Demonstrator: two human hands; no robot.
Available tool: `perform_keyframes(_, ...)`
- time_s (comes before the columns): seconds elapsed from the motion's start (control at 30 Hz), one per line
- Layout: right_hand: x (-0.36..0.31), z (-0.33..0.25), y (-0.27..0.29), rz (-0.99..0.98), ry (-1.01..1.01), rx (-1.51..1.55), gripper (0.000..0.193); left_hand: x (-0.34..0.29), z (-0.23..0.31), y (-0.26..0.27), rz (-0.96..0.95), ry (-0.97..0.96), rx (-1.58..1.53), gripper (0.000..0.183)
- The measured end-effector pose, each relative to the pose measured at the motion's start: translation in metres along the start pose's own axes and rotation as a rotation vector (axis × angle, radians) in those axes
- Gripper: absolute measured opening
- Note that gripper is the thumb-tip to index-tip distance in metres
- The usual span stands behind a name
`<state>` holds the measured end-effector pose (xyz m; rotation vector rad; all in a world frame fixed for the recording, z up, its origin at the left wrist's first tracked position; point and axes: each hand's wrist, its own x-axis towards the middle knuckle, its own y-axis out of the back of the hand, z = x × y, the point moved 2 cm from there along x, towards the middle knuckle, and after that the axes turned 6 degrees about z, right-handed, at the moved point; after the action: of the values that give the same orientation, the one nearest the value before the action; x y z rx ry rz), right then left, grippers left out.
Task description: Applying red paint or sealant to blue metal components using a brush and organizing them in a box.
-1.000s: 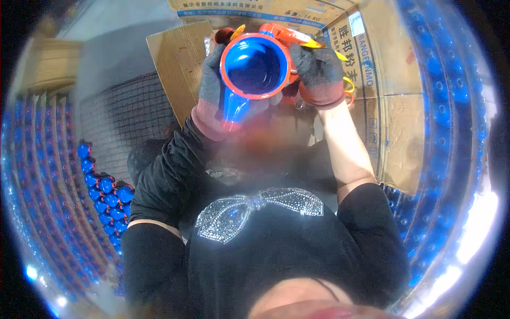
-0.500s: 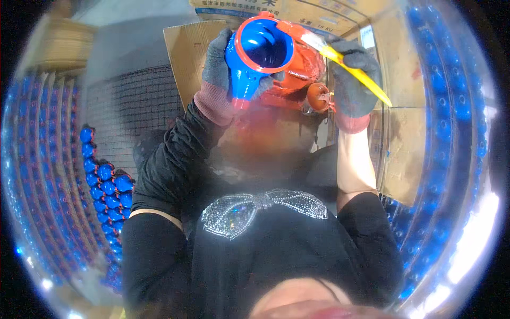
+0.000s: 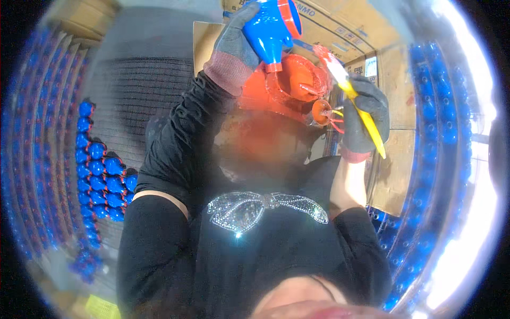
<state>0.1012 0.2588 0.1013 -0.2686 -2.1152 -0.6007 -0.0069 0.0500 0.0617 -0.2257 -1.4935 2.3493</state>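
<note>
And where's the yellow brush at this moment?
In the head view it's right of centre: the yellow brush is in the right hand, bristles pointing up and left towards the blue pot.

The upper edge crops the blue funnel-shaped part (image 3: 265,37); most of its interior is turned out of view. Fingertips of the gloved left hand (image 3: 234,50) are concealed behind it. The red-coated container (image 3: 255,98) is blurred along its lower front. The yellow item (image 3: 102,308), lower left, is unidentifiable.

Two hands (image 3: 234,48) (image 3: 369,111), one brush (image 3: 348,89)
</note>
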Motion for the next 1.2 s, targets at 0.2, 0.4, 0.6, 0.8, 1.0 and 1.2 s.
perform_keyframes(0.2, -0.036, 0.008, 0.016, 0.042, -0.251, -0.037, 0.023, -0.018, 0.02, -0.019, -0.112, -0.217, 0.084, 0.056)
perform_keyframes(0.4, -0.045, -0.003, 0.011, -0.102, -0.226, -0.009, 0.022, -0.01, 0.028, 0.009, 0.176, -0.578, 0.692, 0.082)
perform_keyframes(0.6, -0.013, -0.043, -0.015, -0.361, -0.018, 0.19, 0.02, -0.037, 0.024, -0.009, 0.202, -0.434, 0.552, 0.088)
perform_keyframes(0.8, -0.002, -0.057, -0.039, -0.46, 0.063, 0.253, 0.011, -0.044, 0.03, -0.014, 0.072, -0.555, 0.663, 0.088)
perform_keyframes(1.0, 0.0, -0.06, -0.046, -0.488, 0.025, 0.264, 0.01, -0.045, 0.031, -0.001, 0.074, -0.669, 0.782, 0.089)
perform_keyframes(1.2, 0.001, -0.054, -0.047, -0.478, 0.033, 0.252, 0.012, -0.045, 0.029, 0.001, 0.008, -0.674, 0.715, 0.087)
